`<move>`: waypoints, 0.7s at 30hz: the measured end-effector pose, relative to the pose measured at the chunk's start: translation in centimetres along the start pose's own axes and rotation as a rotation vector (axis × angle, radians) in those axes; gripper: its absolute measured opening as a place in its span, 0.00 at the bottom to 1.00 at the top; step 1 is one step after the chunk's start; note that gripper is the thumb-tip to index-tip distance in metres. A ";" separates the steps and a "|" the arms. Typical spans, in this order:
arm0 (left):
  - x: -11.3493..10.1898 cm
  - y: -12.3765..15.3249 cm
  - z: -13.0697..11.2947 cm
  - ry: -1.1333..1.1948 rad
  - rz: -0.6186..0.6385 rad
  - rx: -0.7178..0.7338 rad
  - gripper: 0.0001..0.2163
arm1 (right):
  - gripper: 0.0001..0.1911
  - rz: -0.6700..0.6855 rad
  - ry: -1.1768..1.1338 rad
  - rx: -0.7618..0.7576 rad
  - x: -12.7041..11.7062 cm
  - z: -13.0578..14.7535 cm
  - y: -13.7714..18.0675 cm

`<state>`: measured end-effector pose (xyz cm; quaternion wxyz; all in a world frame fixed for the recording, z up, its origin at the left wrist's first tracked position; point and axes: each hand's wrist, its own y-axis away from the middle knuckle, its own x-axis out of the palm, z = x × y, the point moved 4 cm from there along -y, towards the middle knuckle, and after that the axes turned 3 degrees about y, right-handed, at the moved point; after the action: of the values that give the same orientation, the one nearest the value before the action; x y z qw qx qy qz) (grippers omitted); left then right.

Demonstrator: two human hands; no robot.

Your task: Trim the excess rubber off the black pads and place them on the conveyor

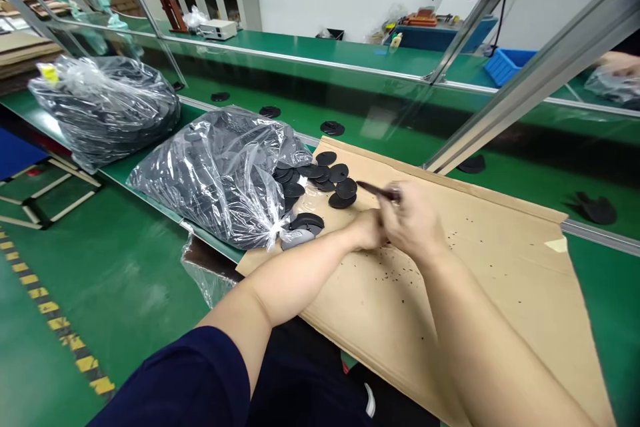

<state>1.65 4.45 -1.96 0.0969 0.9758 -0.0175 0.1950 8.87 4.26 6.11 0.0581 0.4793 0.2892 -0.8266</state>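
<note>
- Both hands are bunched together over the cardboard sheet [500, 267] on the green bench. The right hand [415, 223] is fisted around a thin dark tool [377, 191], looks like a blade or pick, though it's too blurry to be sure.
- The tool's long axis runs from the fist up and to the left, with the tip aimed at the loose black round discs [336, 180].
- The left hand [367, 230] sits just left of the right, touching it. Fingers are curled in, but the right hand hides whatever they're pinching, so I can't tell what's in there.
- The discs lie just ahead and left of both hands, spilling from the mouth of a clear plastic bag [220, 180] stuffed with more of them. The left hand is slightly nearer the pile.
- Tiny black crumbs [400, 273] litter the cardboard under and beside the wrists.
- A second full bag [107, 107] sits further left, and a few stray discs lie on the conveyor belt [525, 147] beyond.
</note>
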 end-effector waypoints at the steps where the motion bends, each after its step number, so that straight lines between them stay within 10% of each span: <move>1: 0.4 -0.1 0.3 -0.044 0.085 0.001 0.06 | 0.08 -0.182 -0.122 0.038 -0.9 -0.8 1.0; 5: 1.3 -0.1 1.6 -0.177 0.350 -0.017 0.13 | 0.10 -0.687 -0.593 0.303 -2.3 -4.3 4.9; 9: 1.0 -0.5 2.0 -0.067 0.305 -0.063 0.16 | 0.10 -0.907 -0.784 0.527 -2.0 -6.8 7.0; 15: -0.3 -0.7 0.4 0.147 0.039 0.023 0.19 | 0.17 -0.513 -0.813 0.625 -0.2 -8.4 7.3; 21: 0.0 0.1 0.0 0.165 0.108 -0.013 0.18 | 0.17 -0.228 -0.778 0.488 1.1 -8.1 7.1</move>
<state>1.67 4.37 -1.95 0.0935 0.9535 -0.0633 0.2796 17.09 2.90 -0.78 -0.0433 0.0990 0.0942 -0.9897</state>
